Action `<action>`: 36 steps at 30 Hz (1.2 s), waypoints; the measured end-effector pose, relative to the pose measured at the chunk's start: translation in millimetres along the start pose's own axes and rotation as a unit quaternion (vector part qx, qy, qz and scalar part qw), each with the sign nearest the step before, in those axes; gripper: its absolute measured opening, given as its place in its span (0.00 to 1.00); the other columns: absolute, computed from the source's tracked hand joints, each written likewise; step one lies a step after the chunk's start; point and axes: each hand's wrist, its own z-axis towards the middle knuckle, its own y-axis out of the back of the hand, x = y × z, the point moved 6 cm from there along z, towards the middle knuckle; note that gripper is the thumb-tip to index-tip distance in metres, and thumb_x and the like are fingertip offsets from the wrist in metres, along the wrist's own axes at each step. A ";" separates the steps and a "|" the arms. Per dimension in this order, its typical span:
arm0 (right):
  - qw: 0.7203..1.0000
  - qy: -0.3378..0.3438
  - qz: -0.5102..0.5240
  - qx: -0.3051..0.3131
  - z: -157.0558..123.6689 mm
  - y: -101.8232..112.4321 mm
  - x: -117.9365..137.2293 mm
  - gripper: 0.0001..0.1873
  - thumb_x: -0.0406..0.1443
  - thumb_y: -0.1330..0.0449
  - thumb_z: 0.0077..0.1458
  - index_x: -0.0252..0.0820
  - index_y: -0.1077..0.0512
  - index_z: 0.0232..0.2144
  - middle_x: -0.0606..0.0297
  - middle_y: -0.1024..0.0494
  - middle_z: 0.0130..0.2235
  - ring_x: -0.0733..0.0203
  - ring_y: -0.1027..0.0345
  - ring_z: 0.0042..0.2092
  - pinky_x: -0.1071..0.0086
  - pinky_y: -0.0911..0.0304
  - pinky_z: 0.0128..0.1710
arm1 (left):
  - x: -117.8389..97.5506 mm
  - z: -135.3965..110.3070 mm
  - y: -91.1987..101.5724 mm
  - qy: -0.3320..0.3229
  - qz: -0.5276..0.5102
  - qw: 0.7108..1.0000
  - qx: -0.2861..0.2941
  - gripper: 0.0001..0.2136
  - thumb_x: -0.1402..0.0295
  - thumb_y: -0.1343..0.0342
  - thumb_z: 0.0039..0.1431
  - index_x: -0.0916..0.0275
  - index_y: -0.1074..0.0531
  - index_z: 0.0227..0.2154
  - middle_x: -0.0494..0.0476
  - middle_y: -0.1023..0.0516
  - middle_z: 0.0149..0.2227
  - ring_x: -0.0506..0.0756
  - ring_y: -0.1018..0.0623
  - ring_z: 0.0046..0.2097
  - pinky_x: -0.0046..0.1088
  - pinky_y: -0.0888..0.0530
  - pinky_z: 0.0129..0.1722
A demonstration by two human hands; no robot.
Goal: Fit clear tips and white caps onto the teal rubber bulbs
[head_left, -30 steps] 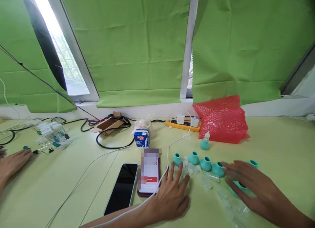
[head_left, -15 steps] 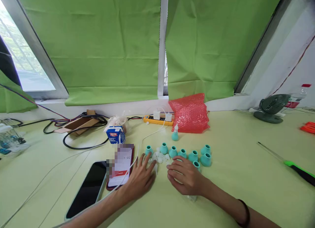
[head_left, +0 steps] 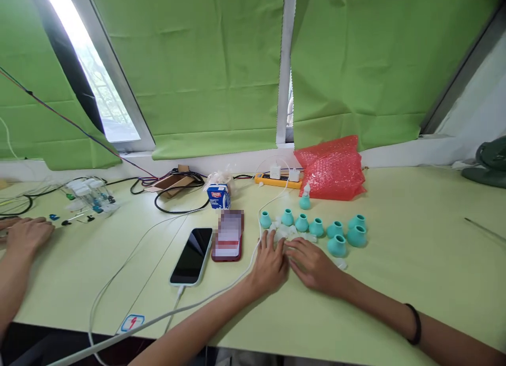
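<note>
My left hand (head_left: 271,261) lies on the table with its fingers stretched out at the near edge of a pile of small translucent white pieces (head_left: 285,231). Close beside it, my right hand (head_left: 314,265) is slightly curved, its fingers extended and its fingertips almost meeting the left hand; nothing shows in its grasp. Several hollow teal cone-shaped pieces (head_left: 317,227) stand around the pile. Behind them stands a teal piece with a white nozzle top (head_left: 304,198). A clear scrap (head_left: 340,263) lies by my right wrist.
Two phones, one black-screened (head_left: 192,256) and one red-cased (head_left: 228,258), lie left, with a white cable (head_left: 221,292) crossing my forearm. Behind are a blue drink carton (head_left: 219,195), yellow power strip (head_left: 277,181) and red bubble-wrap bag (head_left: 331,170). Another person's hand (head_left: 29,232) is far left.
The view has turned left, bringing another person's hand into sight. My two hands have drawn together, the right moving in toward the left at the white pile.
</note>
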 end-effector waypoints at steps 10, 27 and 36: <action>0.983 -0.084 -0.139 0.084 12.0 -33.1 -21.0 0.16 0.31 0.53 0.51 0.28 0.34 0.41 0.46 0.33 0.46 0.49 0.41 0.48 0.55 0.41 0.47 | 2.7 18.3 -6.6 -0.114 -0.084 0.990 -0.025 0.23 0.79 0.57 0.45 0.68 0.46 0.48 0.66 0.41 0.49 0.60 0.44 0.55 0.44 0.44 0.55; 0.987 0.006 -0.149 0.060 1.3 -34.5 -22.8 0.13 0.27 0.55 0.54 0.33 0.35 0.40 0.52 0.32 0.41 0.52 0.38 0.42 0.59 0.35 0.38 | 22.9 7.4 1.5 -0.136 -0.049 0.988 0.049 0.22 0.80 0.60 0.53 0.70 0.50 0.52 0.71 0.47 0.54 0.60 0.45 0.57 0.42 0.38 0.53; 0.998 -0.053 0.031 0.003 1.3 -26.9 -22.2 0.12 0.27 0.53 0.52 0.37 0.38 0.40 0.54 0.34 0.40 0.57 0.40 0.44 0.63 0.37 0.40 | 25.7 9.6 8.3 -0.111 -0.120 0.986 0.019 0.18 0.80 0.57 0.52 0.64 0.44 0.47 0.63 0.37 0.46 0.55 0.34 0.48 0.36 0.33 0.48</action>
